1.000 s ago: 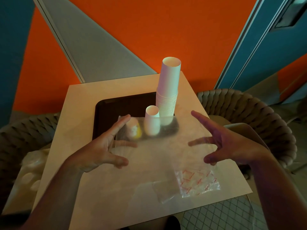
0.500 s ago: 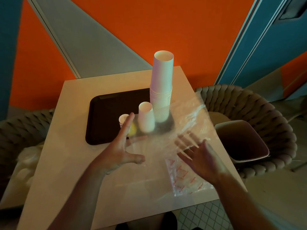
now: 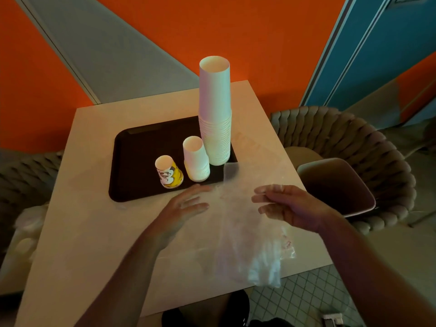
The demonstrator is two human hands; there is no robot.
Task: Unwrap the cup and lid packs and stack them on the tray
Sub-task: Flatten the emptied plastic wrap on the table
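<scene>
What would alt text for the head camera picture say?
Two bare hands gather a clear plastic wrapper over a pale table; behind, a dark tray holds three upside-down paper cup stacks.

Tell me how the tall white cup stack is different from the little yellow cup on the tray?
The tall white cup stack is many plain cups nested together, while the yellow cup seems to be a single cup with a printed picture. The stack rises far higher than the yellow cup. The stack stands straight at the back right of the dark tray; the yellow cup tilts near its front edge. Both sit upside down on the tray, bases up.
</scene>
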